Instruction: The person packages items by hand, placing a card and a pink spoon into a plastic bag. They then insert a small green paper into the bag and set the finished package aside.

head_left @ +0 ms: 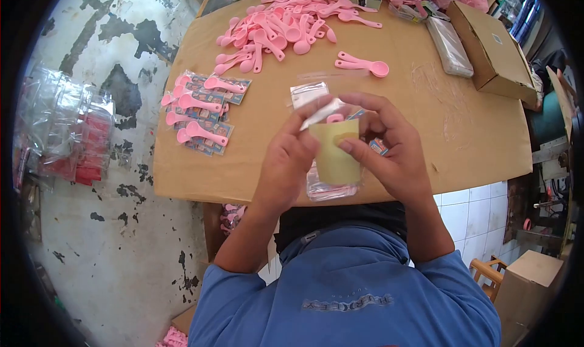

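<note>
A pale yellow-green card [336,159] is held up between my two hands over the front of the table. My left hand [291,155] grips its left edge, with a whitish strip [322,114], perhaps a plastic bag's flap, at the fingers. My right hand [392,146] pinches the card's right side with the thumb in front. Just above the card's top edge shows the pink end of a spoon handle [335,118]. Behind the right fingers is a printed card [378,146], partly hidden. Clear plastic bags [331,190] lie under the hands.
Pink measuring spoons [274,27] are heaped at the back, with a few more spoons [363,64] nearer. Spoons on printed cards [204,112] lie at left. A cardboard box [496,55] and a plastic-wrapped stack [449,45] stand at right on the brown table [486,146].
</note>
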Demonstrator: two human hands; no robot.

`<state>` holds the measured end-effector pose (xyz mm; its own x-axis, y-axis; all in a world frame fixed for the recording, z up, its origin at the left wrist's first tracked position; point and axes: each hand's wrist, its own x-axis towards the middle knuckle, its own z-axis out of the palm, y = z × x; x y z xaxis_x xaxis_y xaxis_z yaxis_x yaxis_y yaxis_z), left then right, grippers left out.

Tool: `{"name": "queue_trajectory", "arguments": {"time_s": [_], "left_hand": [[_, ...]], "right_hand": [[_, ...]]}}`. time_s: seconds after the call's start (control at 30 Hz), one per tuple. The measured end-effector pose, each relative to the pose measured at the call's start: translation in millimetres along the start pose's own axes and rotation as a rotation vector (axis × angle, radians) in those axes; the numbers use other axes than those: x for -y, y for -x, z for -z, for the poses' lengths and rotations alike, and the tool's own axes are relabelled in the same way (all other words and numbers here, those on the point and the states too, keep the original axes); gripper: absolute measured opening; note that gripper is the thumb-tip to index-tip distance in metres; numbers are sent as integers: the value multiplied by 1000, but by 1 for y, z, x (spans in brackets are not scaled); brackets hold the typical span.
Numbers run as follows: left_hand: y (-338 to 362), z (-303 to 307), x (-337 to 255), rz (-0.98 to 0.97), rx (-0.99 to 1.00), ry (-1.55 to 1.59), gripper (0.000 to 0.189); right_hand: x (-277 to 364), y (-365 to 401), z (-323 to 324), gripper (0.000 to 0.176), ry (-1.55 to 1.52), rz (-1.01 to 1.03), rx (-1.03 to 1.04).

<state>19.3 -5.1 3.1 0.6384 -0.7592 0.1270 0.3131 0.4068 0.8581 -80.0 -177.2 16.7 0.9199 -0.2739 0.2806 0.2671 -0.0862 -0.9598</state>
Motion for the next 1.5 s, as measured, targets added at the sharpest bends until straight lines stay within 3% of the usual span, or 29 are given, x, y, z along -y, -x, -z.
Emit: {"name": "queue_trajectory", "arguments": {"time_s": [0.07, 0.17, 0.23, 0.33, 0.43, 0.53, 0.83, 0.93, 1.03, 1.13, 1.23, 1.3, 1.5], "left_hand": [[1, -7, 4, -44, 22, -266, 57], [2, -10, 6, 7, -127, -192, 58], [4, -10, 10, -16, -168, -235, 60], [8, -18, 13, -68, -183, -304, 63], [13, -29, 11, -70, -202, -381, 65], [16, -28, 11, -80, -182, -536, 65], [22, -34, 7, -101, -157, -865, 67], [25, -34, 1, -23, -101, -879, 67], [26, -27, 8, 9, -105, -663, 60], [24, -29, 10, 25, -143, -315, 49], [19, -21, 8, 29, -180, -202, 40], [15, -9, 15, -33, -186, -198, 39], [14, 1, 18, -130, -205, -243, 30]], "right_hand": [[-7, 3, -5, 52, -49, -60, -4], [-8, 5, -12, 47, -99, -123, -119], [-5, 5, -7, 42, 40, -135, -209], [-13, -6, 0, 37, 642, 401, -325], [-9, -18, -4, 31, 738, 567, -306], [-6, -24, -11, 31, 816, 650, -323], [-10, -22, -7, 25, 844, 653, -339], [-7, -23, -3, 22, 768, 610, -325], [-11, -25, 5, 20, 599, 490, -448], [-6, -30, 13, 15, -95, 266, -595], [-19, -22, 35, 8, -454, 217, -485], [-20, -13, 41, 6, -430, 81, -278], [-18, -3, 0, 14, -140, -55, -29]]}}
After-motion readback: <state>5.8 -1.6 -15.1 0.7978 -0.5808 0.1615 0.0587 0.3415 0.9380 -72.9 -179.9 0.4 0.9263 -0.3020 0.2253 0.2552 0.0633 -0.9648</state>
